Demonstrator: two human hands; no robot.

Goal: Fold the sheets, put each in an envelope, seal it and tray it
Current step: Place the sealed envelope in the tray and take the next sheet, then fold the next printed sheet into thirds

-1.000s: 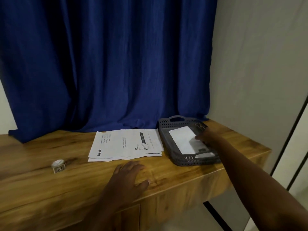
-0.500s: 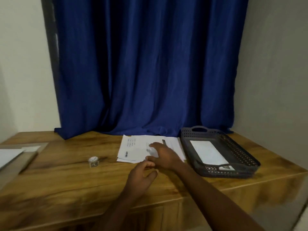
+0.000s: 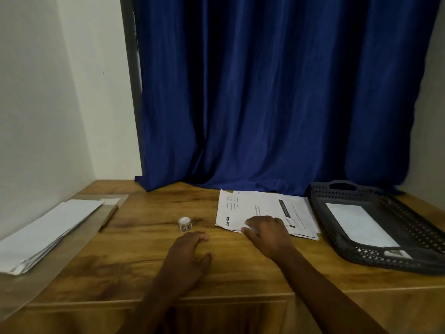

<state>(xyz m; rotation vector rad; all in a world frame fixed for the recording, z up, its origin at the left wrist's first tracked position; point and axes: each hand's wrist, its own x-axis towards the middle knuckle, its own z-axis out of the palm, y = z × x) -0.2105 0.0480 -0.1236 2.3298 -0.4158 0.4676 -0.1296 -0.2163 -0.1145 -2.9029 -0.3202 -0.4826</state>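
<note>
Now one envelope (image 3: 358, 222) lies in one tray (image 3: 320, 213); right hand (image 3: 267, 235) pinches sheets (image 3: 269, 206), left hand (image 3: 187, 259) relaxed.

Wooden table (image 3: 144, 256) with a grained top. Lying on it, left to right: stack of white envelopes (image 3: 48, 232) on a flat board (image 3: 72, 242), small white-capped glue pot (image 3: 185, 224), printed sheets (image 3: 265, 208), dark perforated tray (image 3: 414, 237). Left hand (image 3: 190, 256) flat on the wood too.

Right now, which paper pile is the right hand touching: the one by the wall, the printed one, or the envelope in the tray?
The printed sheets beside the tray; the right hand rests on their near edge, away from the others.
</note>
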